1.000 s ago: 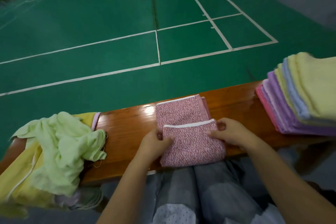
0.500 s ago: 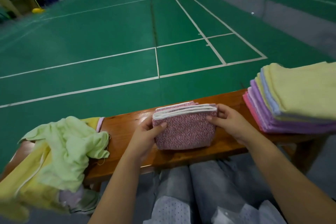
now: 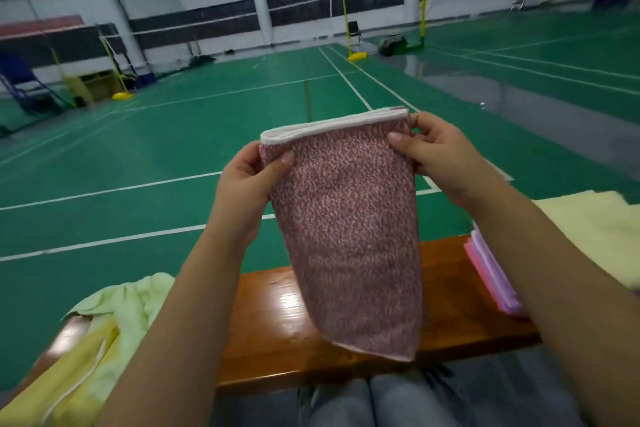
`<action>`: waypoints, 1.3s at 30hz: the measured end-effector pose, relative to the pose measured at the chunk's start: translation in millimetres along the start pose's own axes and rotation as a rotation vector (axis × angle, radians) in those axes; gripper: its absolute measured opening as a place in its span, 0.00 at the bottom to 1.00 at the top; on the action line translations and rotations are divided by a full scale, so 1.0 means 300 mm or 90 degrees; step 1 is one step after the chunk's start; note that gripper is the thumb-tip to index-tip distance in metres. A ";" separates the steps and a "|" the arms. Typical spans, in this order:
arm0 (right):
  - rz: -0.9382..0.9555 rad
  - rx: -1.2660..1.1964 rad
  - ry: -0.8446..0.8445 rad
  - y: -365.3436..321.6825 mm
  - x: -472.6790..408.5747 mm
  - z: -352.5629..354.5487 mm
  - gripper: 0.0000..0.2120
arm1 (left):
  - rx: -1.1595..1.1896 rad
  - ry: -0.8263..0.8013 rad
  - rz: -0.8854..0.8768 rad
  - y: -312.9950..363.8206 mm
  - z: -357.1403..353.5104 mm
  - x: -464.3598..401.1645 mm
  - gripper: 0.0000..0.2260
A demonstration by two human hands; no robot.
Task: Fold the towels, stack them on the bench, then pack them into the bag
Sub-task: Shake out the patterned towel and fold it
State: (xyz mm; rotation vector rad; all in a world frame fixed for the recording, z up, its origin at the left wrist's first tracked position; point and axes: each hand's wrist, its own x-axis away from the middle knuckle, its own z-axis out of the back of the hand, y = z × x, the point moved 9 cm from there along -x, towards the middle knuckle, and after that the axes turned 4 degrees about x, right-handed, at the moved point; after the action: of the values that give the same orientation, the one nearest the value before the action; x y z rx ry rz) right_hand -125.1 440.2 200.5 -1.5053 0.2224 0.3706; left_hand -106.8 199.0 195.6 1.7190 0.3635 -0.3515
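I hold a folded pink speckled towel (image 3: 346,225) with a white hem up in the air above the wooden bench (image 3: 273,322). My left hand (image 3: 246,184) pinches its upper left corner, thumb in front. My right hand (image 3: 440,156) pinches the upper right corner. The towel hangs down, its lower edge close above the bench top. A stack of folded towels (image 3: 491,274), pink and purple below and pale yellow on top, sits at the bench's right end, partly behind my right forearm. No bag is in view.
A heap of unfolded light green and yellow towels (image 3: 100,329) lies on the bench's left end. My grey-trousered knees (image 3: 346,406) are just below the bench edge. Beyond lies a green court floor (image 3: 138,149) with white lines and yellow net posts (image 3: 346,24).
The folded pink towel has been lifted off the bench and now hangs upright from both hands. My head has tilted up, showing the far hall.
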 end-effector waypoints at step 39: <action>-0.416 0.226 0.005 0.895 0.255 -0.019 0.08 | -0.296 0.000 0.437 -0.826 0.134 0.247 0.07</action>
State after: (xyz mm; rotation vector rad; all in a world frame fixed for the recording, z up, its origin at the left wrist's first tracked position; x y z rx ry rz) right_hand -153.9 449.0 -77.1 -1.1486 -0.1942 -0.1921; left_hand -147.5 204.6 -62.8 1.2850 -0.1514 0.2233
